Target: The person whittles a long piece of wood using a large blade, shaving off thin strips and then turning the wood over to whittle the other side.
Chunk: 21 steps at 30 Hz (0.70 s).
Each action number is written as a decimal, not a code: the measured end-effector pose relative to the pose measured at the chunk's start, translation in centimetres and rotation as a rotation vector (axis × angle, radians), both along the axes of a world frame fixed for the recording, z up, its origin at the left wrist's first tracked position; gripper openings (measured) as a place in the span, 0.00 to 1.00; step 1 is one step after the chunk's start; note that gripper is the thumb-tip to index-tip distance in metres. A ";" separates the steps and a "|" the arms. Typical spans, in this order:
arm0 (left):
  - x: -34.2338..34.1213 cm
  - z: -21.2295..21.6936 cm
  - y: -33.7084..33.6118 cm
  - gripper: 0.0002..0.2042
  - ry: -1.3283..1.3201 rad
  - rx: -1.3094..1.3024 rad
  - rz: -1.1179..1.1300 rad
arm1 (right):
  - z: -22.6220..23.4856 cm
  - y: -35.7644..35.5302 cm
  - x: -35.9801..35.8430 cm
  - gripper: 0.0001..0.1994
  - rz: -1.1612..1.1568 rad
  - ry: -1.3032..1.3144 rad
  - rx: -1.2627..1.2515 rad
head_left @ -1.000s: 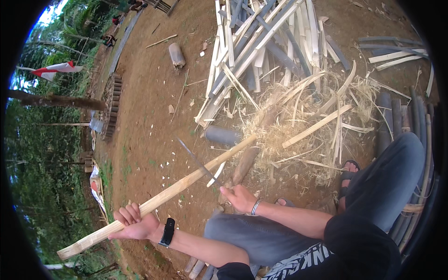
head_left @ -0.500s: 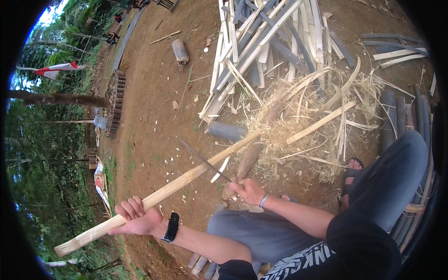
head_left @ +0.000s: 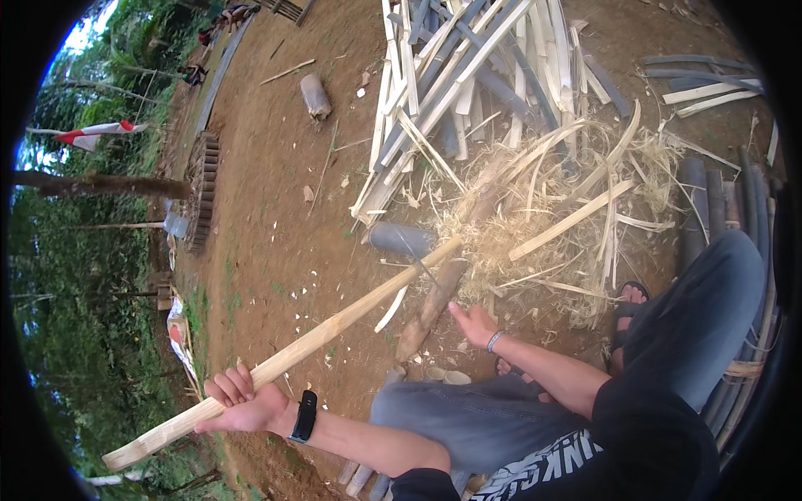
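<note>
My left hand [head_left: 251, 405] is closed around the lower left part of a long pale bamboo strip [head_left: 334, 326], which slants up to the right. My right hand [head_left: 474, 324] grips a long thin knife [head_left: 431, 278], its handle hidden in the fist. The blade, a little blurred, crosses the strip close to its far end; I cannot tell if they touch. That end of the strip lies near a brown log [head_left: 434, 309] and a heap of curled shavings [head_left: 489, 230].
Many split bamboo strips [head_left: 455, 79] lie piled beyond the shavings. A dark bamboo tube [head_left: 401, 238] rests by the strip's far end. Bamboo poles [head_left: 693, 209] lie to the right beside my bent leg. Another cut tube [head_left: 315, 96] lies on the dirt.
My right hand has moved up and to the right, carrying the knife along the strip toward its far end. My left hand keeps its hold, nearly still.
</note>
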<state>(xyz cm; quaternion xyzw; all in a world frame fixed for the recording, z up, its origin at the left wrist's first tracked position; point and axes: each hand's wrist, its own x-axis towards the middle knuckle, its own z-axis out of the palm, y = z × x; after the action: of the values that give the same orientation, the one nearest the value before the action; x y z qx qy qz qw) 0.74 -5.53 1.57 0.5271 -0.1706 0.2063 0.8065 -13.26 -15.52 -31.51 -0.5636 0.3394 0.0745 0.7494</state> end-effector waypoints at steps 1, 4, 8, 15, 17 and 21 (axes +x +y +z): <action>0.1 -0.2 0.0 0.30 -0.006 0.012 -0.010 | 1.1 -0.2 0.0 0.36 -0.001 0.014 0.039; 0.4 -0.3 0.2 0.31 -0.017 0.044 -0.078 | 1.6 2.0 1.4 0.38 -0.053 -0.208 -0.083; 0.4 0.0 0.1 0.31 0.006 0.024 -0.003 | -1.8 0.9 0.6 0.39 -0.027 -0.079 -0.137; 0.2 -0.2 0.6 0.30 -0.017 0.028 -0.032 | 1.2 0.2 0.9 0.38 -0.043 -0.144 0.024; 0.6 -0.1 0.0 0.30 -0.019 0.034 -0.052 | -2.2 1.3 0.9 0.38 -0.021 -0.077 -0.149; 0.8 -0.2 -0.1 0.30 -0.029 0.054 -0.076 | -5.1 -1.3 0.2 0.37 -0.168 0.121 0.015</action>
<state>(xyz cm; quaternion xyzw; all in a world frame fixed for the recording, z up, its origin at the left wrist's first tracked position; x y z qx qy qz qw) 1.53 -5.63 1.39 0.5387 -0.2077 0.1783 0.7967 -13.04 -16.86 -36.61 -0.5221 0.4293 0.0480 0.7354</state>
